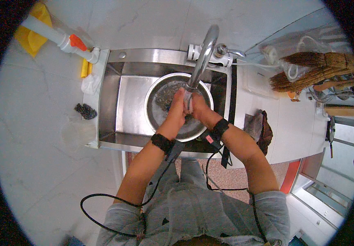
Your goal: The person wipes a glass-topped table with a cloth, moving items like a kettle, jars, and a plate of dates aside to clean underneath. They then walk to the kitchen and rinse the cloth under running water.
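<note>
Both my hands meet beneath the mouth of the chrome faucet [203, 53], over a round metal basin [147, 104]. My left hand [178, 107] is closed, with its fingers curled inward from the left. From the other side my right hand [200, 108] is closed against it. Between them shows something pale and glassy, which may be running water or a small thing; I cannot tell. Dark bits float in the cloudy water [162, 96] inside the basin. The basin stands in a stainless steel sink [132, 104].
A dark scouring pad [85, 111] lies at the left edge. To the right, the white counter [294, 135] bears a dark crumpled cloth [264, 129], straw brooms [308, 74] and a clear plastic box [259, 82]. Black cables [99, 194] hang from my wrists.
</note>
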`<move>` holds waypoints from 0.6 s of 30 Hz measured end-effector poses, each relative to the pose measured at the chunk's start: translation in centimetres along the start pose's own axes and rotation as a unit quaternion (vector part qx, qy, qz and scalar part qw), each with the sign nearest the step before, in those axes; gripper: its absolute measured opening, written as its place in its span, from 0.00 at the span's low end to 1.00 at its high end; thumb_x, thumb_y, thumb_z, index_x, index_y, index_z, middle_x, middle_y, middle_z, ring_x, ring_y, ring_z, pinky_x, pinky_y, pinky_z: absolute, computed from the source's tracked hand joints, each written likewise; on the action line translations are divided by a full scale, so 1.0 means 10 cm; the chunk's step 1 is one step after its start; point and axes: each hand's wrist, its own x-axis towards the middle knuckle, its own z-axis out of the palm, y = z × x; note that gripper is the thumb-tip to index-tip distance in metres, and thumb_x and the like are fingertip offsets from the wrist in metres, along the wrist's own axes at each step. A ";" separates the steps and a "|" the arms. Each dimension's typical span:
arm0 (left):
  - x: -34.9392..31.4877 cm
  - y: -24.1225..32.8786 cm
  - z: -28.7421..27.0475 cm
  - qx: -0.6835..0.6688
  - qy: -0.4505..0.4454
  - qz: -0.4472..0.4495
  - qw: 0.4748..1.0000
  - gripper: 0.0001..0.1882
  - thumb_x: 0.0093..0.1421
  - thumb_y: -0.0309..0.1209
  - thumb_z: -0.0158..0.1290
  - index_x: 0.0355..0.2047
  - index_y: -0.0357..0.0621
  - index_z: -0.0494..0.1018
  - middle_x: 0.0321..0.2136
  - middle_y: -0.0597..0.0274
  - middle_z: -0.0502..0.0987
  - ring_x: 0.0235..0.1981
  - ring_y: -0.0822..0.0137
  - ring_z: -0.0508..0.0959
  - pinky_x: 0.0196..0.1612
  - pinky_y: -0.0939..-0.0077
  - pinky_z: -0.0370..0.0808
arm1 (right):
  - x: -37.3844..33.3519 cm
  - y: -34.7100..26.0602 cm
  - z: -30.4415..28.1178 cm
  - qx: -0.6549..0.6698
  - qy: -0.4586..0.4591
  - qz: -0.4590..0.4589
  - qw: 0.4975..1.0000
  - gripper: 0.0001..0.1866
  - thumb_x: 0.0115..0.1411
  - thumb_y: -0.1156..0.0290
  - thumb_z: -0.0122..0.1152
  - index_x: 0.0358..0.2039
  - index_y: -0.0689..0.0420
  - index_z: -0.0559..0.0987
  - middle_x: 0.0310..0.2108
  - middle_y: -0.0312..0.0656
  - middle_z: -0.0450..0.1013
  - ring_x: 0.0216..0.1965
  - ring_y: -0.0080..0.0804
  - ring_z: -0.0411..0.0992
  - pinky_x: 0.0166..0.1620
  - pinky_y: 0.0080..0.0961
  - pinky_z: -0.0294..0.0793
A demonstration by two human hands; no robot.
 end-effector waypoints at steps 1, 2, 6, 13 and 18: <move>-0.05 -0.02 -0.02 0.077 0.009 0.046 0.996 0.27 0.64 0.47 0.47 0.57 0.44 0.62 0.50 0.59 0.70 0.46 0.66 0.73 0.45 0.69 0.72 | 0.00 -0.04 0.00 0.056 0.020 0.034 0.998 0.21 0.67 0.50 0.41 0.43 0.54 0.74 0.37 0.44 0.76 0.31 0.39 0.75 0.30 0.32 0.76; -0.07 -0.02 -0.04 0.147 0.019 0.060 0.987 0.27 0.64 0.45 0.49 0.57 0.43 0.62 0.50 0.60 0.71 0.45 0.67 0.73 0.45 0.71 0.72 | -0.02 -0.07 0.00 0.044 0.007 0.034 0.998 0.22 0.66 0.48 0.42 0.44 0.53 0.74 0.39 0.44 0.75 0.35 0.39 0.74 0.33 0.34 0.77; -0.08 0.03 -0.28 0.133 0.029 0.089 0.987 0.24 0.62 0.49 0.49 0.53 0.48 0.67 0.43 0.65 0.75 0.43 0.69 0.75 0.44 0.71 0.73 | -0.16 -0.18 -0.07 0.058 -0.094 0.065 0.992 0.24 0.64 0.46 0.43 0.47 0.52 0.73 0.47 0.45 0.72 0.48 0.40 0.70 0.44 0.43 0.76; 0.10 0.18 -0.65 -0.153 -0.057 -0.025 0.986 0.23 0.66 0.48 0.42 0.51 0.44 0.66 0.47 0.59 0.73 0.47 0.63 0.75 0.48 0.62 0.74 | -0.30 -0.40 -0.27 0.069 -0.115 0.087 0.987 0.21 0.67 0.52 0.39 0.54 0.49 0.67 0.53 0.43 0.68 0.53 0.43 0.69 0.54 0.51 0.70; 0.09 0.18 -0.49 -0.136 -0.139 -0.016 0.981 0.22 0.67 0.47 0.39 0.51 0.43 0.66 0.46 0.58 0.73 0.47 0.60 0.74 0.52 0.61 0.71 | -0.24 -0.05 -0.06 -0.214 -0.045 -0.124 0.968 0.18 0.67 0.58 0.46 0.51 0.54 0.70 0.48 0.44 0.69 0.48 0.33 0.71 0.47 0.25 0.72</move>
